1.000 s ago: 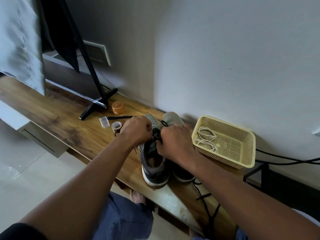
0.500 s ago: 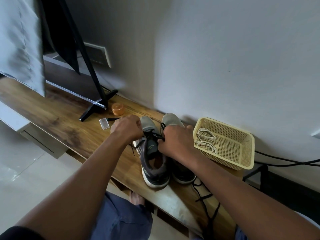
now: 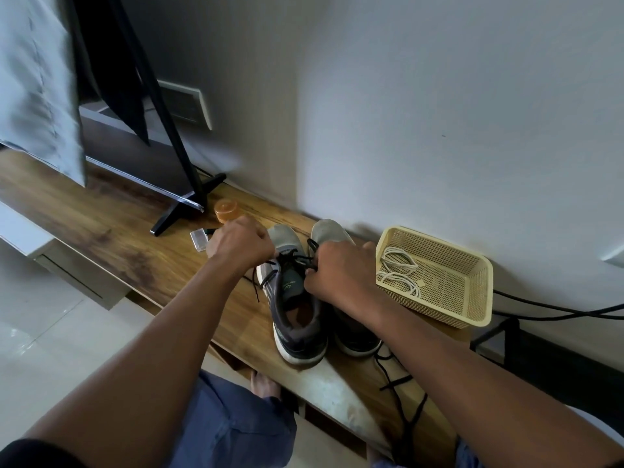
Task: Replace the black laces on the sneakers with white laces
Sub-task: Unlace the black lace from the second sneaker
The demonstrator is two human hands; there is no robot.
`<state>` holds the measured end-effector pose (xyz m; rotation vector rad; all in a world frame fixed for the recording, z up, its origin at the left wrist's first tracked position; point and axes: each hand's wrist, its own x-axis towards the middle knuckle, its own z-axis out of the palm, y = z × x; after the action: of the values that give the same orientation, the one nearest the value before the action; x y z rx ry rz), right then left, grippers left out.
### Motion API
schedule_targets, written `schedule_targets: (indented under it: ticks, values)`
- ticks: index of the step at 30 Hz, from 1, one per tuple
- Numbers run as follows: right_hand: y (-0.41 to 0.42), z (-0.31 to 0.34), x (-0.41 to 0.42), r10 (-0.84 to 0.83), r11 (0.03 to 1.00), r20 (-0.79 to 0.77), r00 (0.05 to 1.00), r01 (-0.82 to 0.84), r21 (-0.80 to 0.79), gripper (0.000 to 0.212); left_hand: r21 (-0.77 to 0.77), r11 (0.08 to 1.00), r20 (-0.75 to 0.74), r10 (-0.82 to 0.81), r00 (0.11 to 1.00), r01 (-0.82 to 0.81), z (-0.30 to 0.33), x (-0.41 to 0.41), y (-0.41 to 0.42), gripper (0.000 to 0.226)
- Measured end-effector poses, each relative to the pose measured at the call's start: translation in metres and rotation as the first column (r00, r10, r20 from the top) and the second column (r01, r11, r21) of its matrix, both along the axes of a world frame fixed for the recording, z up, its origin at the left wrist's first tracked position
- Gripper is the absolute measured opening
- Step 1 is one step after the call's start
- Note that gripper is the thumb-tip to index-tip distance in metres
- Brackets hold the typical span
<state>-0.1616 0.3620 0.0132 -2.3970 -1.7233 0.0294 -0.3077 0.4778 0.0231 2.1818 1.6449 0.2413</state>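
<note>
Two grey sneakers stand side by side on the wooden worktop (image 3: 111, 228), toes toward the wall and heels toward the person. The left sneaker (image 3: 295, 319) carries a black lace (image 3: 294, 259) threaded loosely across its eyelets, with one free end trailing down its left side onto the wood. The right sneaker (image 3: 341, 238) is mostly covered by the right forearm. The left hand (image 3: 240, 243) is clenched at the left edge of the lacing, its curled fingers pinching the lace there. The right hand (image 3: 341, 270) is likewise curled, gripping the lace at the right side of the tongue. Just right of the sneakers sits a cream plastic basket (image 3: 472, 309) holding two coiled white laces (image 3: 398, 271). Another loose black lace (image 3: 403, 390) lies on the worktop behind the right heel and hangs over the front edge. Beyond the left hand are an orange jar (image 3: 226, 211) and a small clear box (image 3: 198, 238), near the black foot of a television stand (image 3: 175, 214).
</note>
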Motion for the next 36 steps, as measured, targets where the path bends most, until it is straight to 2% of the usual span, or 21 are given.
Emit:
schedule_targets:
  ticks: [2, 3, 5, 8, 10, 14, 19, 22, 26, 28, 30, 33, 36]
  values:
    - [-0.001, -0.001, -0.002, 0.003, 1.0, 0.003, 1.0, -0.003, -0.005, 0.027, 0.065, 0.992, -0.044, 0.111, 0.993, -0.108, -0.001, -0.002, -0.002, 0.005]
    - [-0.001, -0.001, -0.003, 0.005, 1.0, 0.005, 1.0, -0.005, -0.007, 0.026, 0.086, 0.99, -0.06, 0.113, 0.992, -0.107, -0.001, -0.003, -0.002, 0.005]
    - [0.0, 0.0, -0.005, 0.007, 1.0, -0.004, 1.0, -0.007, -0.007, 0.026, 0.08, 0.997, -0.056, 0.01, 0.998, -0.005, 0.002, -0.004, 0.001, 0.01]
    - [-0.001, 0.0, -0.005, -0.001, 1.0, -0.026, 1.0, 0.001, 0.003, 0.026, -0.056, 0.973, 0.071, -0.219, 0.973, 0.223, 0.008, -0.001, 0.004, 0.017]
    - [-0.004, -0.003, -0.002, -0.005, 1.0, -0.011, 1.0, 0.005, 0.024, 0.025, -0.103, 0.946, 0.077, -0.299, 0.951, 0.306, 0.006, 0.005, 0.0, 0.018]
    - [-0.005, -0.003, -0.001, -0.014, 0.999, 0.003, 1.0, 0.014, 0.042, 0.027, -0.091, 0.953, 0.005, -0.291, 0.957, 0.29, 0.0, 0.009, -0.002, 0.018]
    - [-0.006, -0.003, -0.005, -0.031, 0.999, 0.016, 0.999, 0.031, 0.042, 0.019, -0.095, 0.961, -0.064, -0.266, 0.962, 0.259, 0.003, 0.007, -0.001, 0.014]
    - [-0.006, -0.001, -0.006, -0.017, 0.999, 0.024, 1.0, 0.016, 0.029, 0.023, -0.036, 0.983, -0.125, -0.186, 0.975, 0.183, 0.004, 0.006, -0.001, 0.008]
    - [-0.006, 0.001, -0.009, 0.009, 1.0, 0.007, 1.0, -0.009, 0.006, 0.03, 0.092, 0.99, -0.252, 0.129, 0.959, -0.109, 0.004, -0.007, 0.004, 0.01]
    - [-0.007, 0.001, -0.009, 0.012, 1.0, 0.0, 1.0, -0.012, 0.005, 0.028, 0.128, 0.982, -0.264, 0.171, 0.949, -0.141, 0.004, -0.01, 0.005, 0.012]
    - [-0.007, 0.0, -0.009, 0.013, 1.0, -0.001, 1.0, -0.013, 0.018, 0.028, 0.127, 0.989, -0.166, 0.093, 0.982, -0.073, 0.003, -0.01, 0.006, 0.003]
    - [-0.006, -0.002, -0.008, 0.021, 0.998, 0.011, 1.0, -0.022, 0.056, 0.03, -0.005, 0.987, 0.019, -0.159, 0.987, 0.159, 0.005, -0.008, 0.007, 0.01]
    - [-0.005, -0.004, -0.006, 0.029, 0.997, 0.032, 0.999, -0.031, 0.073, 0.033, -0.111, 0.947, -0.039, -0.308, 0.951, 0.302, 0.006, 0.0, 0.001, 0.016]
